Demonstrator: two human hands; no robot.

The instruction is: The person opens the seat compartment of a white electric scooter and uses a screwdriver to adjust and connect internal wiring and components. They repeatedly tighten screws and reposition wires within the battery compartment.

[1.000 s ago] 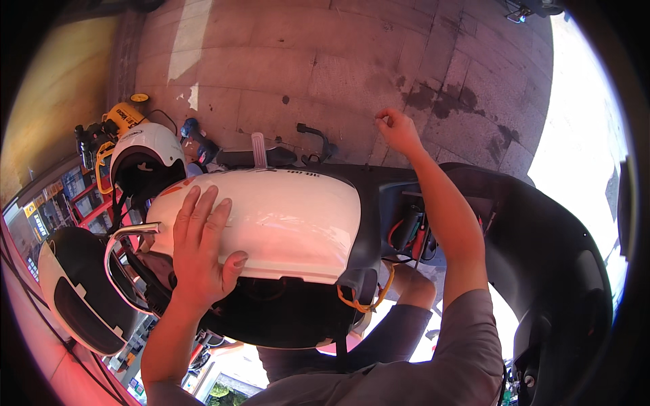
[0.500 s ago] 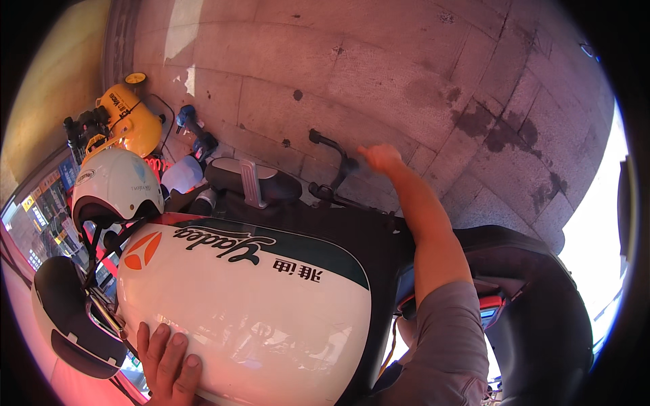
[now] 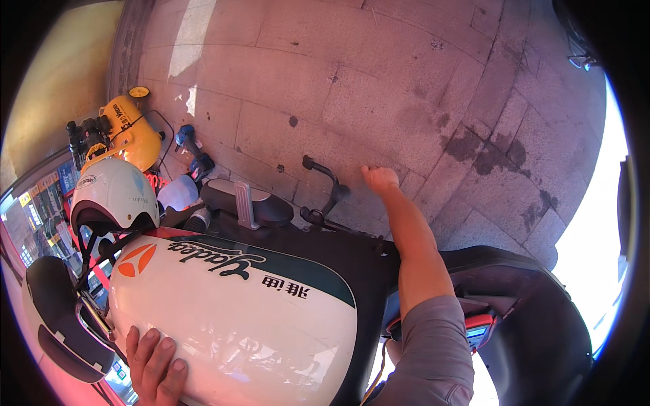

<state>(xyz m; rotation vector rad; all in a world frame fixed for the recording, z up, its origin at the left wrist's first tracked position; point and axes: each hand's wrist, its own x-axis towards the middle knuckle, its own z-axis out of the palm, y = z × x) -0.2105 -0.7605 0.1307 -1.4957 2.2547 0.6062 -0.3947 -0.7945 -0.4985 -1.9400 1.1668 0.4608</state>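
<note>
A scooter's glossy white body panel (image 3: 233, 318), with an orange emblem and a dark green stripe, fills the lower left. My left hand (image 3: 154, 369) rests on its near left edge, fingers spread. Past the far side of the scooter, my right arm reaches out over the paving. My right hand (image 3: 380, 178) is closed there, its fingers curled; what they hold, if anything, is hidden. Just left of it, apart from the hand, a dark curved stand leg (image 3: 330, 186) sticks out from the scooter. A grey foot peg (image 3: 244, 205) stands against a dark oval cover.
A white helmet (image 3: 112, 196) hangs at the left, above a dark mirror-like part (image 3: 51, 294). Beyond it are a yellow tank compressor (image 3: 134, 132) and a blue power tool (image 3: 188, 141). A red device with a lit screen (image 3: 479, 331) sits beside the black curved fender (image 3: 542, 318).
The view has shifted, so the scooter sits slightly lower and further left. My right hand's fingers look more curled and its arm straighter. My left hand stays on the panel.
</note>
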